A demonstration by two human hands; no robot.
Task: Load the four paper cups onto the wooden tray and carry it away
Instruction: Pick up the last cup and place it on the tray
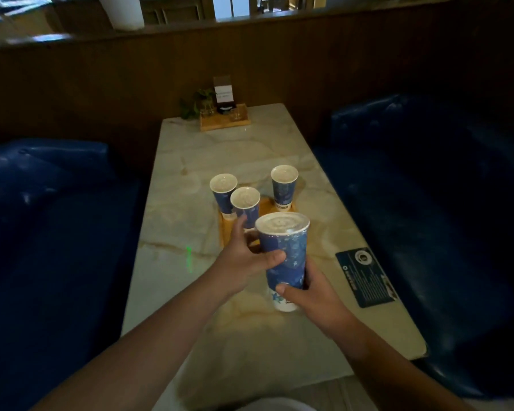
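Both hands clasp the nearest paper cup [284,256]: left hand [244,259] high, right hand [306,292] low. Three cups [283,185] stand on the wooden tray [227,232] beyond. Cup print unreadable.

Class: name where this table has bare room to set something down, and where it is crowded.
Free: the marble between the three cups and the far condiment tray; the left strip beside the wooden tray; the near end below the card. Crowded: the wooden tray, with both hands on the fourth cup.
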